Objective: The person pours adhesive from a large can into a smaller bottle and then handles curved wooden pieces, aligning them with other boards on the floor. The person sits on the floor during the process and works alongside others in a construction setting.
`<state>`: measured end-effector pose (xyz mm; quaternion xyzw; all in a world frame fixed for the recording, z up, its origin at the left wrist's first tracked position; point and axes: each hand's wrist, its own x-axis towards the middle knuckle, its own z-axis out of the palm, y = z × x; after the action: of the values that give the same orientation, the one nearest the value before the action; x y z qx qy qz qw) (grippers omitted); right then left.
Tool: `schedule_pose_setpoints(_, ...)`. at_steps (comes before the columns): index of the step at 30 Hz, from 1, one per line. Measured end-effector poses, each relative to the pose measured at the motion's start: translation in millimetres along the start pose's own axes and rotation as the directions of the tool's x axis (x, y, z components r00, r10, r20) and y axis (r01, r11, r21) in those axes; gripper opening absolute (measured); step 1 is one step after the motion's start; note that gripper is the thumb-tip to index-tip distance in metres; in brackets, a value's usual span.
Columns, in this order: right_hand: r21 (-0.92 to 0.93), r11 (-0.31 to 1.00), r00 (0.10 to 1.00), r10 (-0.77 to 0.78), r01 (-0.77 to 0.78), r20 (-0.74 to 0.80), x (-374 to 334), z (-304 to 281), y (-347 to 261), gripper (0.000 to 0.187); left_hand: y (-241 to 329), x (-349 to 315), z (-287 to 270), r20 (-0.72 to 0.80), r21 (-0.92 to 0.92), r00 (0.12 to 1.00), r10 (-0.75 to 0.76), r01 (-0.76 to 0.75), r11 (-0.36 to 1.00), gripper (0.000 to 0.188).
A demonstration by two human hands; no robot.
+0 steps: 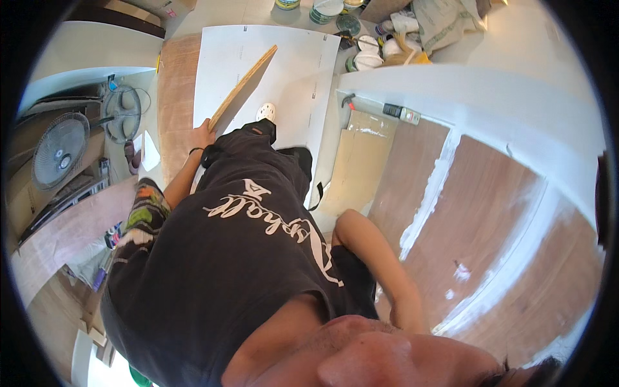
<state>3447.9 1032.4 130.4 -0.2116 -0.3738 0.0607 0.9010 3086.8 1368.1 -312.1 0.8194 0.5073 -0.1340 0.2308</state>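
My left hand is closed on the near end of a plywood board. The board is tilted on edge and stretches away over a large white sheet on the floor. Its rough yellow-brown edge faces up. A white clog on my foot stands on the sheet, just right of the board. My right arm is bent at the elbow, with the forearm folded back toward my head. The right hand itself is hidden.
To the left are a round fan and a wood panel. At right, a hammer lies near a tan board and large brown panels with white streaks. Tubs and bags crowd the far side.
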Motion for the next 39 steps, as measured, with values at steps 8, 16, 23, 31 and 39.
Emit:
schedule_pose_setpoints(8, 0.045, 0.660, 0.594, 0.701, -0.750, -0.394, 34.3, -204.0, 353.1, 0.039, 55.0, 7.4, -28.2, -0.124, 0.036, 0.981, -0.148, 0.153, 0.987, 0.036)
schedule_pose_setpoints(16, -0.617, -0.439, -0.143, 0.872, -0.654, -0.469, -83.6, -428.2, 729.6, 0.037, 151.6, 64.4, -49.0, -0.065, -0.037, 0.797, -0.600, 0.599, 0.800, 0.032)
schedule_pose_setpoints(23, -0.955, -0.273, 0.121, 0.958, 0.117, -0.259, -134.6, -505.3, 941.7, 0.063, 188.5, 90.6, -64.0, 0.067, -0.068, 0.508, -0.859, 0.861, 0.504, 0.038)
schedule_pose_setpoints(31, -0.879, -0.020, -0.129, 0.987, 0.477, -0.093, -146.7, -547.2, 1026.6, 0.076, 241.1, 90.5, -71.7, 0.068, -0.229, 0.279, -0.958, 0.939, 0.258, 0.036)
schedule_pose_setpoints(39, -0.906, -0.313, -0.485, 0.768, 0.287, -0.419, -69.2, -561.0, 1108.6, 0.068, 305.6, 27.4, -22.0, 0.143, -0.365, 0.019, -0.990, 0.930, -0.035, 0.035)
